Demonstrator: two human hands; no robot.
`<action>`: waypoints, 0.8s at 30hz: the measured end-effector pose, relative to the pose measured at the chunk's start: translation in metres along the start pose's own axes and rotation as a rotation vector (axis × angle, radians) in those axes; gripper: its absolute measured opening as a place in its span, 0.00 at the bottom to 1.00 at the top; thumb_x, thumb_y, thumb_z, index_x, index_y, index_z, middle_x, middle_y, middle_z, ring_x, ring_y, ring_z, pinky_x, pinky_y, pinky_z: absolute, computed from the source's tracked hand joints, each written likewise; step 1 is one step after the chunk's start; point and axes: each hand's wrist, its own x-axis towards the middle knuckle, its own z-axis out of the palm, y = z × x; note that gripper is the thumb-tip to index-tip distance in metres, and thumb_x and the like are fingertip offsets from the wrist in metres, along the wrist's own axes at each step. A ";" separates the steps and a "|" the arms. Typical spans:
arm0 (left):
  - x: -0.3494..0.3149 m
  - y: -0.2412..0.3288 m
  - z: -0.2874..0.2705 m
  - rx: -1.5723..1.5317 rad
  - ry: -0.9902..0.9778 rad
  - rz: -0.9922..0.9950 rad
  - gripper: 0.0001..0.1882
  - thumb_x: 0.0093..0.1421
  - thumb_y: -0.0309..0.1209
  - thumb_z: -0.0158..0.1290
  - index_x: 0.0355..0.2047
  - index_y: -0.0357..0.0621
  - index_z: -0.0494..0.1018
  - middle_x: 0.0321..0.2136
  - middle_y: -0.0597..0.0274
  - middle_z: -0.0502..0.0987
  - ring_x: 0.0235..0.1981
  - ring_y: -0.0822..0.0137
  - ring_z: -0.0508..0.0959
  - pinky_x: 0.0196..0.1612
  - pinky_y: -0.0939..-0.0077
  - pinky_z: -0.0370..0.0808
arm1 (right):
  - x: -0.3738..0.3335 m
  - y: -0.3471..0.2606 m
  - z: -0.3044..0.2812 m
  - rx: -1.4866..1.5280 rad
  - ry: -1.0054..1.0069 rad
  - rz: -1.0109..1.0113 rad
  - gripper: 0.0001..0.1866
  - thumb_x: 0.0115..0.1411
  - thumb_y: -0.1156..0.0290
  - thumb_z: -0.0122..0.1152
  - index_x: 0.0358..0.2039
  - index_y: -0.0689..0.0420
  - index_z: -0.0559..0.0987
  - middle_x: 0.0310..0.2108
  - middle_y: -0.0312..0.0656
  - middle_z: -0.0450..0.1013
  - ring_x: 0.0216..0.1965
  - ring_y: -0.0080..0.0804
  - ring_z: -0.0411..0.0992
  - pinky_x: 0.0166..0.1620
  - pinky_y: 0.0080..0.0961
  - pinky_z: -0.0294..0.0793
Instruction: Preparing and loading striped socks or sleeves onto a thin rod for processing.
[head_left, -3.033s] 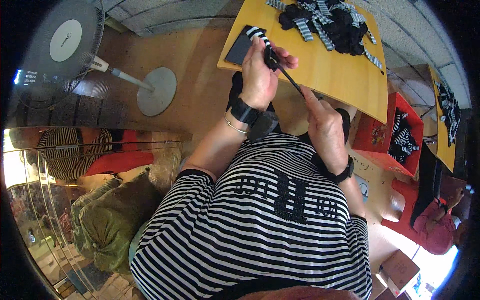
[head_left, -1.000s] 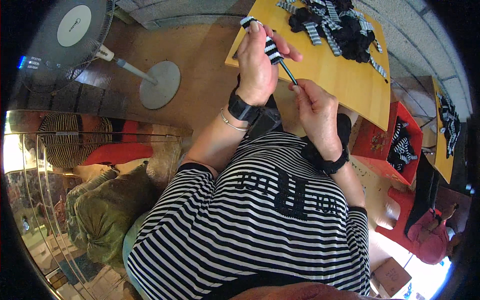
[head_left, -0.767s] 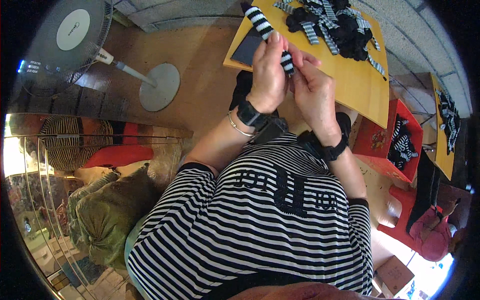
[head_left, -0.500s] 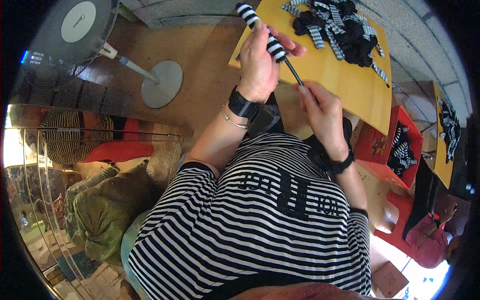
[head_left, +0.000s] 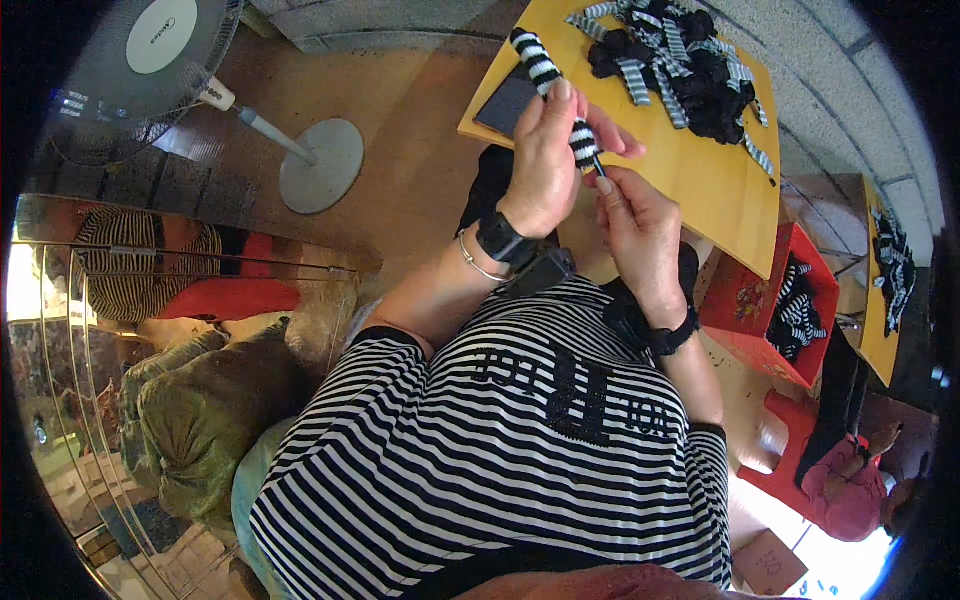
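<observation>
A black-and-white striped knitted tube (head_left: 538, 62) slants across my left hand (head_left: 546, 165), pressed between the thumb and the palm side of the fingers. Its far end sticks out past my thumb, over the left part of the table. From its near end a short piece of thin black rod (head_left: 600, 170) shows. My right hand (head_left: 643, 222) is closed on that rod in a pinch, just below the tube. How far the rod runs inside the tube is hidden.
A yellow table (head_left: 690, 190) lies ahead, with a heap of black and striped knitted pieces (head_left: 690, 65) and a dark flat pad (head_left: 505, 105). At right stands a red box (head_left: 745, 310) holding striped pieces. A standing fan (head_left: 320, 165) and a sack (head_left: 210, 430) are at left.
The striped tube and my left hand have moved right and nearer to my right hand. Less black rod shows between them. The dark pad on the table has come into sight.
</observation>
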 end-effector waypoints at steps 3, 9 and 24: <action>-0.005 -0.002 0.004 0.051 0.020 -0.043 0.23 0.70 0.47 0.34 0.30 0.40 0.65 0.22 0.54 0.74 0.29 0.55 0.79 0.39 0.60 0.77 | 0.005 -0.004 0.007 -0.005 0.039 -0.024 0.05 0.62 0.75 0.55 0.33 0.62 0.78 0.16 0.36 0.66 0.18 0.18 0.63 0.22 0.18 0.63; 0.000 0.001 -0.005 -0.054 0.062 -0.092 0.20 0.70 0.46 0.36 0.33 0.41 0.65 0.24 0.52 0.75 0.29 0.55 0.80 0.39 0.60 0.77 | 0.008 -0.001 0.009 0.066 0.027 0.074 0.04 0.59 0.77 0.57 0.33 0.62 0.79 0.15 0.40 0.68 0.17 0.21 0.64 0.23 0.21 0.66; 0.003 0.007 -0.017 0.039 0.064 0.007 0.20 0.70 0.43 0.37 0.28 0.40 0.65 0.20 0.56 0.73 0.26 0.58 0.78 0.36 0.64 0.77 | 0.003 -0.005 -0.005 -0.107 -0.060 -0.018 0.05 0.59 0.77 0.57 0.34 0.62 0.79 0.17 0.45 0.70 0.17 0.24 0.65 0.24 0.23 0.67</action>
